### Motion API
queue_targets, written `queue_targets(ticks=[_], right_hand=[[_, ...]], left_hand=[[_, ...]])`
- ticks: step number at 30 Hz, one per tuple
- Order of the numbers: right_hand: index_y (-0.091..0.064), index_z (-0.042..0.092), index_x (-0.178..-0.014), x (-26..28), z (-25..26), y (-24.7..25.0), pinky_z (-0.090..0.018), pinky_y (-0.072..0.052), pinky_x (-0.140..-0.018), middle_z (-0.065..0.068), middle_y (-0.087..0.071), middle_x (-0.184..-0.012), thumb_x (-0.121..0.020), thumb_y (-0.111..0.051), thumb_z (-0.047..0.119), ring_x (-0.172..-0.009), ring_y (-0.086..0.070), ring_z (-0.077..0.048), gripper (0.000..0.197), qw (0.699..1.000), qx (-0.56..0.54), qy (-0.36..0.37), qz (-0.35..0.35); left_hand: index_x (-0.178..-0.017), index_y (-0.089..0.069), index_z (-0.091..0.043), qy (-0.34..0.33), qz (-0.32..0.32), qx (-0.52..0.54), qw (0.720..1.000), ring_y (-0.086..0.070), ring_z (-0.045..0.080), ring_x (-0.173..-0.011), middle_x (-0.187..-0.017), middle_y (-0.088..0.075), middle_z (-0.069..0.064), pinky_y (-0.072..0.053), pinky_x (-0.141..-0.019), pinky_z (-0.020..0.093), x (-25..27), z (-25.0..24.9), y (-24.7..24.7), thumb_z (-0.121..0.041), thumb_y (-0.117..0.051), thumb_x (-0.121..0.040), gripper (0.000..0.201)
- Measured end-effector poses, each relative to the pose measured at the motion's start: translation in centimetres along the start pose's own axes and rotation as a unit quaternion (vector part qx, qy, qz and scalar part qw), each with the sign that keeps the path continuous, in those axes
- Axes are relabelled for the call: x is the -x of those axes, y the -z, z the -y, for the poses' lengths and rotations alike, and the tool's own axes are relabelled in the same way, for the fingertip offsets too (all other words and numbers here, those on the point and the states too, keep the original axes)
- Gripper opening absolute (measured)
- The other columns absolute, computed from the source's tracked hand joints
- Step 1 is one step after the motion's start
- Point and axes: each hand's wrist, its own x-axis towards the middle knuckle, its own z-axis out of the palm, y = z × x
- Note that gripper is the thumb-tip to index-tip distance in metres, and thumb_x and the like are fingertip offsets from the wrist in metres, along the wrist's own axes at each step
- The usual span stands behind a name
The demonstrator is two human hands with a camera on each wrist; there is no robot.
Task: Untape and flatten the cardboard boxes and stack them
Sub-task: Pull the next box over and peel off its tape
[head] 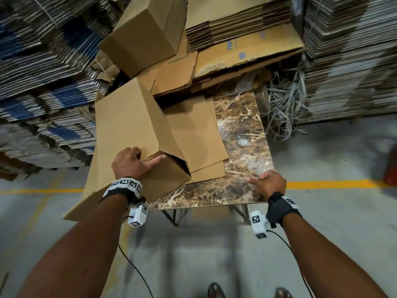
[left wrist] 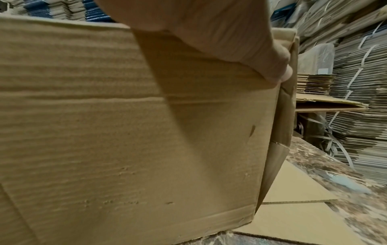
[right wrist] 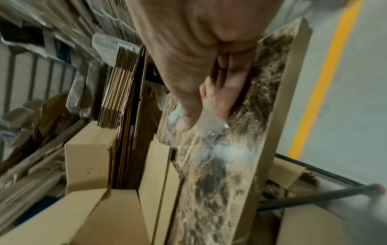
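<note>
Left hand (head: pixel 131 162) fingertips hidden over cardboard box (head: pixel 129 123) edge

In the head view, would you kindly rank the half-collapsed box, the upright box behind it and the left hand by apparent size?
1. Half-collapsed box, though it is nearer the camera.
2. Upright box.
3. Left hand.
</note>
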Motion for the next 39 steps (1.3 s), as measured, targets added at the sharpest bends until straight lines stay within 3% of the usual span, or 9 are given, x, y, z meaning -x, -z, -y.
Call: queue_targets(ticks=[7, 11, 15, 17, 23, 27, 30, 33, 39], right_hand=[[-0.068, 0.011, -0.087, 0.7, 0.0, 1.5, -0.029, -0.042, -0.062, -0.01, -0.071, -0.087, -0.059, -0.08, 0.078, -0.08, -0.065, -0.03, 0.074, 0.985, 0.167, 0.027, -0.042], [-0.072, 0.003, -0.094, -0.8, -1.5, 3.6, -0.035, -0.05, -0.075, -0.019, -0.073, -0.1, -0.076, -0.081, 0.058, -0.09, -0.065, -0.034, 0.059, 0.991, 0.134, 0.0, -0.009], [-0.065, 0.004, -0.083, -1.8, -0.6, 4.6, -0.029, -0.042, -0.072, -0.016, -0.065, -0.09, -0.091, -0.072, 0.04, -0.075, -0.055, -0.027, 0.038, 0.982, 0.171, -0.001, 0.075], [-0.071, 0.002, -0.092, -1.8, 0.0, 4.6, -0.028, -0.041, -0.071, -0.019, -0.069, -0.099, -0.094, -0.065, 0.026, -0.078, -0.059, -0.03, 0.025, 0.974, 0.201, -0.007, 0.105], [-0.074, 0.014, -0.093, 1.3, 2.9, 3.5, -0.035, -0.047, -0.078, -0.015, -0.073, -0.104, -0.092, -0.06, 0.023, -0.094, -0.063, -0.037, 0.016, 0.991, 0.118, 0.051, -0.045], [-0.069, 0.022, -0.096, 3.4, 6.1, -1.6, -0.025, -0.042, -0.075, -0.003, -0.072, -0.105, -0.097, -0.062, 0.032, -0.089, -0.062, -0.019, 0.013, 0.979, 0.093, 0.152, 0.098], [-0.069, 0.017, -0.117, 5.2, 8.1, -6.7, -0.023, -0.044, -0.076, -0.002, -0.07, -0.117, -0.102, -0.059, 0.031, -0.098, -0.061, -0.016, 0.023, 0.96, 0.068, 0.194, 0.191], [-0.066, 0.016, -0.129, 6.5, 9.1, -11.0, -0.025, -0.043, -0.093, -0.003, -0.065, -0.133, -0.104, -0.052, 0.026, -0.12, -0.059, -0.022, 0.03, 0.943, 0.066, 0.217, 0.242], [-0.062, 0.019, -0.136, 6.9, 8.5, -16.0, -0.032, -0.043, -0.108, -0.003, -0.06, -0.142, -0.106, -0.043, 0.029, -0.129, -0.055, -0.024, 0.037, 0.951, 0.023, 0.166, 0.259]], left_hand=[[-0.088, -0.074, -0.021, 0.01, 0.013, 0.001, 1.0, -0.066, 0.024, -0.082, -0.078, -0.068, -0.001, -0.047, -0.067, 0.031, 0.4, -0.2, 0.7, -0.099, -0.059, -0.054, 0.087], [-0.092, -0.076, -0.021, 0.004, 0.018, -0.003, 1.0, -0.067, 0.023, -0.083, -0.081, -0.07, -0.001, -0.049, -0.067, 0.031, 0.4, -0.2, 0.9, -0.1, -0.058, -0.054, 0.089], [-0.09, -0.075, -0.022, -0.003, 0.03, -0.007, 1.0, -0.066, 0.023, -0.08, -0.078, -0.069, -0.002, -0.049, -0.065, 0.03, 0.4, 0.0, 0.7, -0.105, -0.049, -0.053, 0.095], [-0.089, -0.075, -0.022, -0.01, 0.034, -0.006, 0.999, -0.066, 0.022, -0.078, -0.076, -0.067, -0.002, -0.049, -0.063, 0.03, 0.4, 0.2, 0.6, -0.107, -0.044, -0.053, 0.098], [-0.091, -0.074, -0.019, -0.012, 0.059, 0.002, 0.998, -0.064, 0.024, -0.082, -0.08, -0.066, 0.0, -0.054, -0.067, 0.034, 0.9, 0.5, 0.4, -0.107, -0.042, -0.054, 0.101], [-0.094, -0.07, -0.013, -0.014, 0.07, -0.055, 0.996, -0.062, 0.03, -0.087, -0.091, -0.068, 0.008, -0.05, -0.073, 0.039, 1.7, -0.4, 1.2, -0.103, -0.023, -0.07, 0.105], [-0.117, -0.064, -0.007, 0.074, 0.128, -0.071, 0.986, -0.056, 0.037, -0.112, -0.118, -0.063, 0.017, -0.044, -0.091, 0.054, 0.9, -2.7, 2.0, -0.105, -0.007, -0.066, 0.124], [-0.139, -0.049, -0.009, 0.19, 0.187, -0.008, 0.964, -0.038, 0.038, -0.136, -0.143, -0.048, 0.015, -0.028, -0.104, 0.072, 0.3, -4.7, 2.1, -0.106, -0.026, -0.061, 0.127], [-0.138, -0.044, -0.015, 0.198, 0.173, 0.086, 0.961, -0.033, 0.029, -0.143, -0.149, -0.039, 0.007, -0.005, -0.109, 0.082, 0.4, -2.8, 1.3, -0.078, -0.065, -0.069, 0.095]])
